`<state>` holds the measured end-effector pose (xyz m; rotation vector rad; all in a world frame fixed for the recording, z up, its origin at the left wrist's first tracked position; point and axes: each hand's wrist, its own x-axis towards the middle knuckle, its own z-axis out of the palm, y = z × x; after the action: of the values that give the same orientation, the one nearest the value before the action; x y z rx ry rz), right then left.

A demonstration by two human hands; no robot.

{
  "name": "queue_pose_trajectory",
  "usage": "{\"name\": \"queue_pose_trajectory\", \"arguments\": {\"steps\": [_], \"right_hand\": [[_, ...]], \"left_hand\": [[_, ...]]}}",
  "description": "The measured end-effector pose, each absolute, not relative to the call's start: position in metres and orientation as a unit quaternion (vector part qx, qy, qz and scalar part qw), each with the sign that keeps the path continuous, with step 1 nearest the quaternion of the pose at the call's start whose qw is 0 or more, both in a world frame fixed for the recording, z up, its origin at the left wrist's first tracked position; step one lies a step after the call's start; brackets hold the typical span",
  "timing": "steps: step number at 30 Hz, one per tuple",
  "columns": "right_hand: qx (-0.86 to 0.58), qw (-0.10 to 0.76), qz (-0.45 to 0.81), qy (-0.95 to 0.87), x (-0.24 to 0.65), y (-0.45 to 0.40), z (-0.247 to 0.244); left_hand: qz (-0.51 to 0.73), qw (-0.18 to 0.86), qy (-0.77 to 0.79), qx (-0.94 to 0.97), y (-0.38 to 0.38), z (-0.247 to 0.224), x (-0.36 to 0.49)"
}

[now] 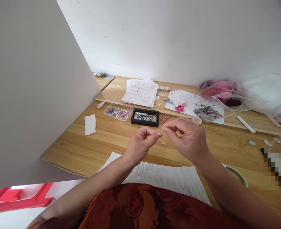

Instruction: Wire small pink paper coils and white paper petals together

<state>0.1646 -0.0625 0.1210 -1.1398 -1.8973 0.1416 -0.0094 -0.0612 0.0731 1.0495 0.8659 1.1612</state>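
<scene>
My left hand (141, 143) is closed in a pinch, thumb against forefinger, on a tiny pink-and-white piece (159, 135); its exact kind is too small to tell. Just to the right, my right hand (189, 136) also pinches, its fingertips close to that piece. What it grips looks like a thin wire, mostly hidden by the fingers. Below the fingertips, a small pink claw clip (163, 143) lies on the wooden table. More pink clips (167, 119) lie in a group behind the right hand. Beyond my hands stands a black tray (145, 125) of beads with a white tube in it.
A clear box (106, 112) of colourful beads sits left of the tray, near a small glue tube (101, 104). Paper sheets (140, 92), a pink flower (179, 108) and plastic bags (219, 92) occupy the back. White cloth (159, 175) lies before me. A partition (35, 95) rises at left.
</scene>
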Motion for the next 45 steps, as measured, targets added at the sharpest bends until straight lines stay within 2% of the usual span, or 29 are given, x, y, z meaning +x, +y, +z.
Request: {"name": "queue_pose_trajectory", "arguments": {"steps": [4,8,11,13,17,23,25,28,33,37,41,45], "right_hand": [[-0.51,0.435,0.275,-0.689,0.168,-0.047,0.113],[-0.501,0.451,0.47,-0.57,0.165,-0.043,0.092],[-0.49,0.461,0.567,-0.476,0.158,-0.052,0.076],[-0.49,0.469,0.582,-0.449,0.152,-0.062,0.069],[-0.516,0.474,0.456,-0.548,0.144,-0.084,0.066],[-0.476,0.421,0.067,-0.769,0.149,-0.099,0.086],[-0.454,0.416,0.004,-0.788,0.153,-0.095,0.098],[-0.444,0.437,-0.007,-0.782,0.159,-0.082,0.114],[-0.485,0.464,0.159,-0.724,0.165,-0.057,0.119],[-0.498,0.454,0.348,-0.652,0.167,-0.045,0.103],[-0.486,0.482,0.501,-0.53,0.161,-0.045,0.084],[-0.477,0.469,0.606,-0.431,0.15,-0.057,0.07]], "left_hand": [[0.5,0.652,0.359,0.442,-0.061,0.077,-0.01],[0.522,0.651,0.376,0.403,-0.058,0.077,-0.009],[0.545,0.646,0.377,0.379,-0.055,0.074,-0.007],[0.55,0.644,0.384,0.369,-0.054,0.073,-0.006],[0.557,0.622,0.41,0.367,-0.055,0.075,-0.003],[0.546,0.588,0.433,0.411,-0.058,0.076,-0.001],[0.534,0.588,0.43,0.429,-0.06,0.075,-0.003],[0.521,0.606,0.413,0.437,-0.062,0.074,-0.005],[0.513,0.63,0.386,0.437,-0.064,0.077,-0.007],[0.506,0.649,0.379,0.423,-0.064,0.08,-0.007],[0.528,0.641,0.386,0.402,-0.059,0.077,-0.006],[0.555,0.634,0.381,0.382,-0.055,0.074,-0.004]]}}
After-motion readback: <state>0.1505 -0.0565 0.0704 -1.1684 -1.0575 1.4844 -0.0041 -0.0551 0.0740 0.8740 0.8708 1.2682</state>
